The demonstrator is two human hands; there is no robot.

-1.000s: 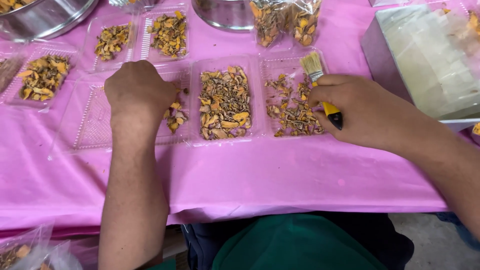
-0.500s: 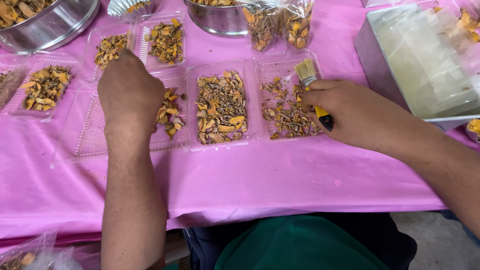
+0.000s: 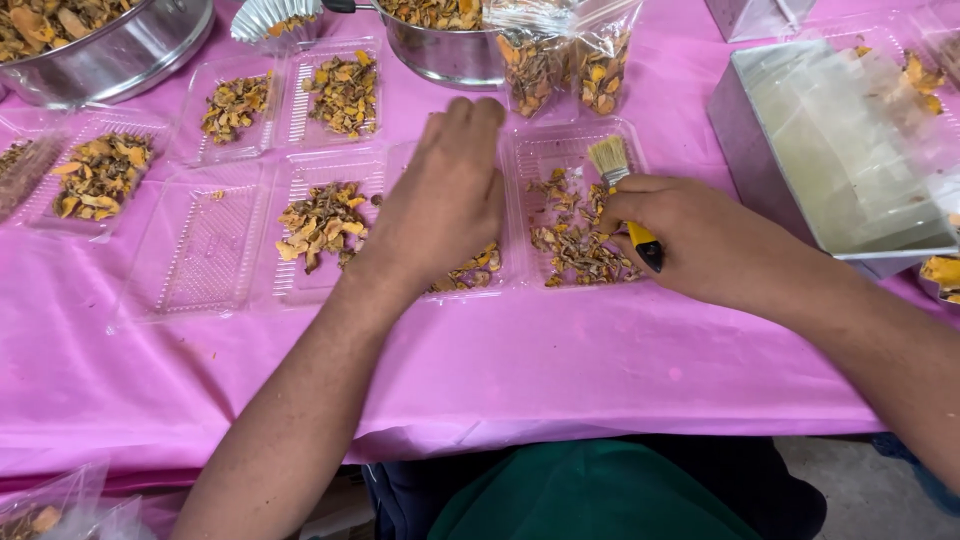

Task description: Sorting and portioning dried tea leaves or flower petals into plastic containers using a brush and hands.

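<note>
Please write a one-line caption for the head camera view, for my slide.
Left hand over a clear tray of dried orange-brown pieces; right hand holds a small paintbrush above the next tray.

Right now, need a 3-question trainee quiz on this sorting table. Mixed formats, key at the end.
1. True or false: the right hand holds a paintbrush with a yellow handle.
2. The left hand is over which tray? A) the middle tray B) the empty tray C) the metal bowl
3. Fill in: the cloth covering the table is ____.

Key: 1 true; 2 A; 3 pink.
</note>
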